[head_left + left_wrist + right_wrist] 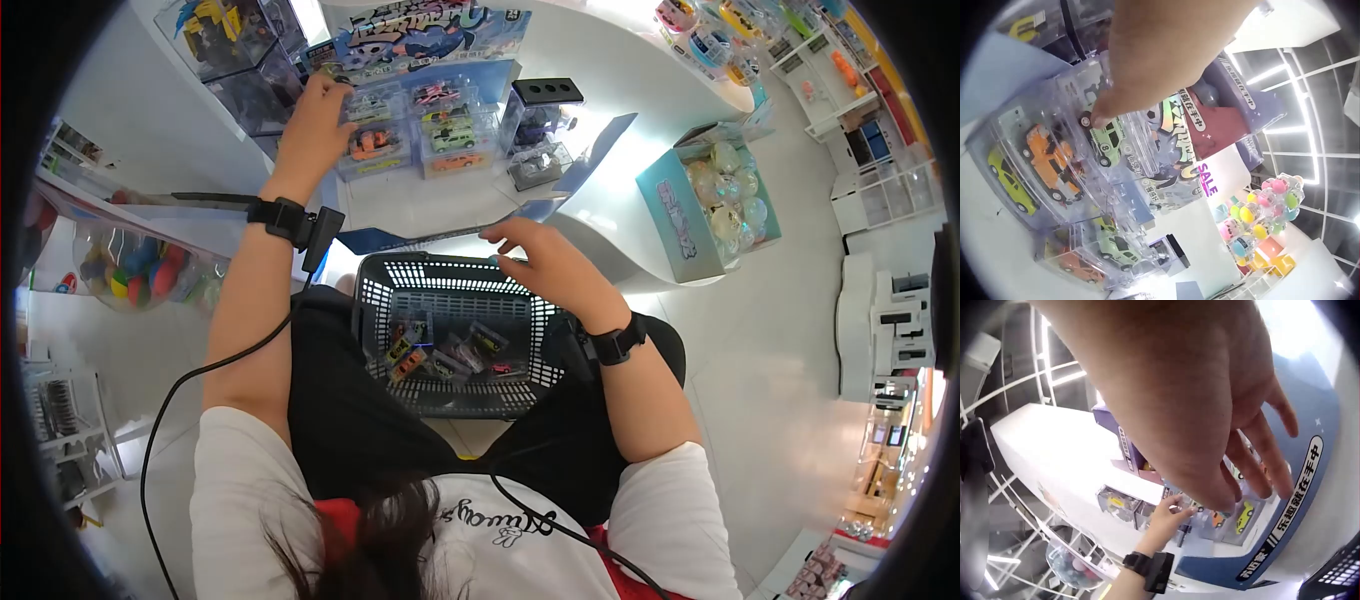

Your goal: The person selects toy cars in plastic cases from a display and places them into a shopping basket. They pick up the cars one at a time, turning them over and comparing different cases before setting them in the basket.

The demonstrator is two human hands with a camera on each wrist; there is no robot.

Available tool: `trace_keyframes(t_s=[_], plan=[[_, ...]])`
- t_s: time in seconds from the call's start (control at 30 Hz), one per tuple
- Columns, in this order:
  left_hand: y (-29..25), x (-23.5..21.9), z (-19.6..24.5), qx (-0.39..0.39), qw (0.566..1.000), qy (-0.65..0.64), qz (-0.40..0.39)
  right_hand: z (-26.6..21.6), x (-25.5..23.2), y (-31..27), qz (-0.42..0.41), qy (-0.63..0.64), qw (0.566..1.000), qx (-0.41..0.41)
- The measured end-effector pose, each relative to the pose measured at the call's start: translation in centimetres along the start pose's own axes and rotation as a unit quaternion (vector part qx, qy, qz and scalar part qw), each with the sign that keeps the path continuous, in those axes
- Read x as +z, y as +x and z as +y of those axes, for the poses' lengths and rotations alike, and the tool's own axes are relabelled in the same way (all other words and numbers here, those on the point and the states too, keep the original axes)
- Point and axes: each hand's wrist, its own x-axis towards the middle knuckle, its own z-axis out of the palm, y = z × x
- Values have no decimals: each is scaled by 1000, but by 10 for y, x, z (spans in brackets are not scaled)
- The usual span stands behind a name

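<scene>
At the back left of the display tray, my left hand point(318, 122) has its thumb and fingers around a clear box holding a light green toy car point(1109, 140); the left wrist view shows the thumb on the box front. Beside it are stacked boxed cars, including an orange one point(374, 144) and a yellow-green one point(1011, 181). My right hand point(560, 268) hovers with loosely extended fingers over the back right of a black basket point(440, 262), holding nothing. Several small packaged cars point(408, 366) lie at the basket's bottom.
The tray's blue front edge point(420, 243) stands behind the basket. A black-topped clear case point(546, 92) is on the tray's right. Farther right sits a teal box of clear balls point(677, 215). Dark display cases point(262, 92) stand left of the left hand.
</scene>
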Motion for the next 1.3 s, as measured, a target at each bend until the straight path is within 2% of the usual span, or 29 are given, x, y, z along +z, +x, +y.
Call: trace_keyframes(t_s=[0.1,0.2,0.3,0.4,0.5,0.63,0.73,0.77,0.83,0.9,0.93,1.0,1.07,1.1,1.17,1.27,1.3], plan=[[-3,-2,-9,60,997,-4,46,-5,-4,0,34,-4,999,-16],[-3,-2,-13,4,1000,-5,-9,-9,-8,1,63,13,998,-9],[0,-6,-11,6,1000,-1,-13,-7,-7,1,78,9,997,-23],[3,-19,1,-14,999,-41,-12,-4,-4,0,75,17,997,-13],[7,-28,1,9,998,-65,19,2,-1,0,74,14,997,-9],[8,-57,14,7,998,-51,32,0,-3,3,83,4,996,11],[7,-87,39,9,996,-74,51,1,-3,5,86,72,994,19],[5,-97,49,7,995,-80,54,2,-2,6,80,132,988,27],[1,-108,61,13,990,-130,58,7,1,9,69,251,964,42],[-3,-111,71,28,974,-219,59,5,3,11,91,330,939,15],[-4,-108,77,6,954,-298,30,5,5,12,103,368,924,2],[-9,-99,94,-42,892,-450,-29,17,9,13,74,483,872,-7],[-17,-88,120,-118,844,-513,-104,9,4,2,31,594,804,-6],[-19,-83,127,-156,815,-540,-140,1,1,-2,37,633,773,23],[-27,-67,129,-191,812,-518,-192,-8,-4,-8,48,706,703,77],[-45,-51,141,-226,777,-526,-260,0,-5,-20,90,671,728,106],[-51,-48,146,-224,794,-504,-254,5,-7,-25,97,655,739,121]])
